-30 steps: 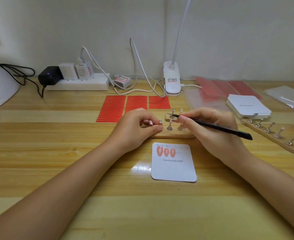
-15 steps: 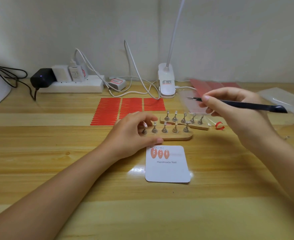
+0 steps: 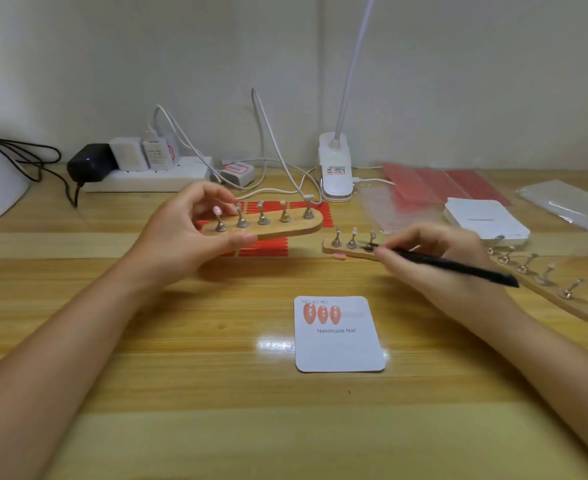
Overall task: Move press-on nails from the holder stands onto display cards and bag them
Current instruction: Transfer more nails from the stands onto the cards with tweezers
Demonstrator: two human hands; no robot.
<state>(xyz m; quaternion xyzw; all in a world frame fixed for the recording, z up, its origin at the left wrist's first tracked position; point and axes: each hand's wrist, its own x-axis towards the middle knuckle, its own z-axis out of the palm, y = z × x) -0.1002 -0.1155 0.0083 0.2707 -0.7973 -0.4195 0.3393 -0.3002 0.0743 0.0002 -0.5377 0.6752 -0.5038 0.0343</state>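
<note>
Pale wood-grain tabletop point(image 3: 147, 427) backed by a white wall carries the work. The left hand point(image 3: 185, 237) grips a lifted oval wooden holder stand point(image 3: 285, 228), thumb under its edge, with one pink press-on nail point(image 3: 217, 211) on the peg nearest the fingers. The right hand point(image 3: 434, 258) pinches a slim black tool point(image 3: 458, 266) whose tip rests at a second wooden stand point(image 3: 351, 249) lying on the table; a loose peach nail point(image 3: 338, 256) lies just beside that stand. Near the person sits a white rounded display card point(image 3: 341, 348) bearing three peach nails. The raised stand is tilted, so its nail could likely drop; the loose nail might be brushed away by the tool
</note>
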